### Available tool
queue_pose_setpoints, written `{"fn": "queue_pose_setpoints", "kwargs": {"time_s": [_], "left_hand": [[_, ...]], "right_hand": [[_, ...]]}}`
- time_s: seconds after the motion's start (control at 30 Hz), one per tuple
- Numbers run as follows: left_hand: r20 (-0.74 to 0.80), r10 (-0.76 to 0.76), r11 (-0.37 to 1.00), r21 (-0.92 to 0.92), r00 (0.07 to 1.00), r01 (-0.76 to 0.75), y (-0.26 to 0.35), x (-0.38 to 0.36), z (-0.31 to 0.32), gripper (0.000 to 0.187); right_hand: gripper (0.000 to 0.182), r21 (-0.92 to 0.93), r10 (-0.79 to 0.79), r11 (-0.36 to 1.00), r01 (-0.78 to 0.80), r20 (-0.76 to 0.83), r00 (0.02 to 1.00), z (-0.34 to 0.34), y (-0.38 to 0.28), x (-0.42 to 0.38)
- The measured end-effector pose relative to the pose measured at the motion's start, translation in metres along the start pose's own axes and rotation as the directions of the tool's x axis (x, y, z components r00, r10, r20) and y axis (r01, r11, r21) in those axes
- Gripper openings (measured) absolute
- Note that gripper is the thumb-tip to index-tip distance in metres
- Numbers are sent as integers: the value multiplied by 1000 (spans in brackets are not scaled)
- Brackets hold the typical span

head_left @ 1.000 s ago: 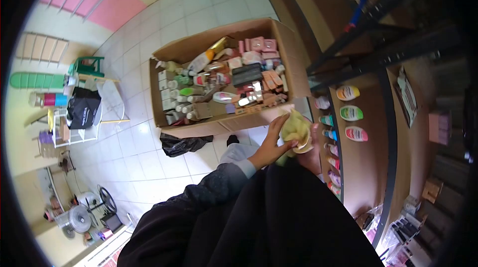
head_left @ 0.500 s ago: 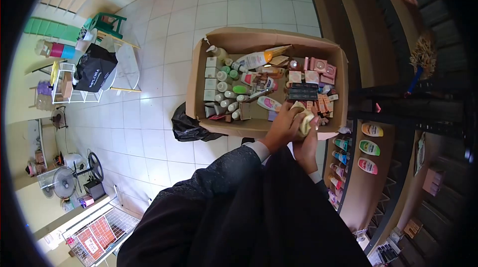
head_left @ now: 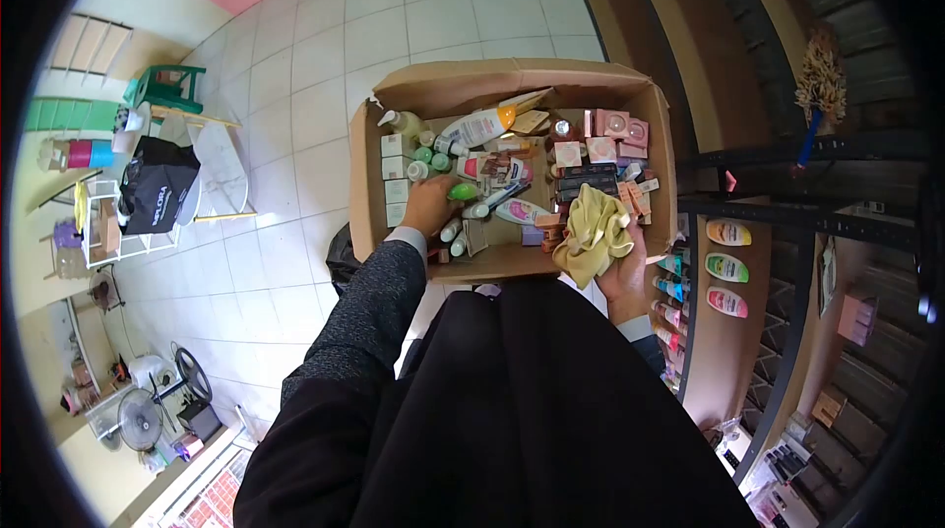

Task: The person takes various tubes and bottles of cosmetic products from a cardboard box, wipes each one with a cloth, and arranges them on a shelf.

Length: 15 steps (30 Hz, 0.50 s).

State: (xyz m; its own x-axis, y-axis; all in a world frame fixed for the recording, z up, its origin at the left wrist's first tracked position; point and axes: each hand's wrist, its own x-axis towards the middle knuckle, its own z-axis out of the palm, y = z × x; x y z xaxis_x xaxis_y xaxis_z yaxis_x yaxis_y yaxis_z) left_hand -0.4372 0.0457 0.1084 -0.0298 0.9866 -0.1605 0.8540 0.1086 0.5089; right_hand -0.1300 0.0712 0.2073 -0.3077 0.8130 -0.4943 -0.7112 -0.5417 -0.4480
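A large open cardboard box [head_left: 364, 174] stands on the tiled floor, filled with several bottles, tubes and small pink and white cartons. My left hand [head_left: 429, 205] reaches into the box's left part and closes around a small bottle with a green cap [head_left: 461, 192]. At the box's near right corner, my right hand [head_left: 626, 270] holds a crumpled pale yellow cloth [head_left: 594, 231]. My dark sleeves and clothing fill the bottom of the view.
A dark metal shelf unit [head_left: 778, 223] stands to the right, with colourful bottles [head_left: 726, 267] on a brown shelf. A black bag [head_left: 342, 254] lies on the floor by the box. At left are a white rack with a black bag [head_left: 156, 195], a green stool and a fan.
My left hand has let go of the cloth and moved left into the box onto a green-capped bottle. The right hand keeps the cloth, which now hangs open.
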Motion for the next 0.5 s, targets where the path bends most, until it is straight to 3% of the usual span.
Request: {"fn": "queue_pose_setpoints", "kwargs": {"time_s": [0.03, 0.07, 0.1, 0.17, 0.2, 0.23, 0.3, 0.33, 0.37, 0.4, 0.43, 0.47, 0.5], "left_hand": [[-24, 33, 999, -17, 999, -34, 1, 3, -1, 39], [-49, 3, 991, -131, 999, -9, 2, 6, -4, 39], [-46, 9, 991, -133, 999, -15, 11, 7, -11, 39], [-222, -81, 910, -415, 972, -19, 38, 5, -29, 38], [-283, -29, 881, -461, 959, -109, 57, 4, -37, 38], [-349, 18, 844, -498, 937, -202, 78, 4, -42, 39], [-465, 124, 797, -480, 877, -367, 124, -1, -43, 45], [-432, 12, 607, -714, 902, -350, 145, -4, -29, 45], [-364, -81, 354, -881, 928, -314, 161, -8, -17, 45], [-366, -81, 351, -881, 927, -317, 171, -13, -18, 45], [-242, -142, 103, -968, 960, -229, 182, -16, -23, 42], [-96, -165, -156, -980, 982, -122, 189, -22, -29, 39], [-90, -164, -159, -981, 982, -116, 193, -28, -30, 39]], "right_hand": [[50, -68, -14, 998, 12, -27, 1000, 2, 1, -2], [47, -35, -35, 999, 32, -96, 995, -2, 1, -1], [47, -34, -41, 999, 38, -100, 994, -6, 0, 0], [46, -214, -228, 954, 211, -57, 972, -10, 0, 5], [50, -301, -342, 892, 336, 36, 939, 34, -5, -5], [50, -299, -326, 898, 323, 41, 944, 50, 0, -4], [53, -617, -365, 664, 423, 226, 903, 71, 8, -2], [53, -616, -363, 663, 425, 231, 903, 82, 16, -1], [52, -665, -448, 511, 544, 334, 829, 92, 24, -2], [52, -687, -508, 338, 643, 442, 739, 97, 27, -2], [52, -687, -508, 335, 645, 445, 738, 95, 26, -1], [50, -745, -532, 215, 632, 453, 715, 90, 26, -2], [49, -791, -553, 93, 604, 464, 692, 84, 27, -4]]}}
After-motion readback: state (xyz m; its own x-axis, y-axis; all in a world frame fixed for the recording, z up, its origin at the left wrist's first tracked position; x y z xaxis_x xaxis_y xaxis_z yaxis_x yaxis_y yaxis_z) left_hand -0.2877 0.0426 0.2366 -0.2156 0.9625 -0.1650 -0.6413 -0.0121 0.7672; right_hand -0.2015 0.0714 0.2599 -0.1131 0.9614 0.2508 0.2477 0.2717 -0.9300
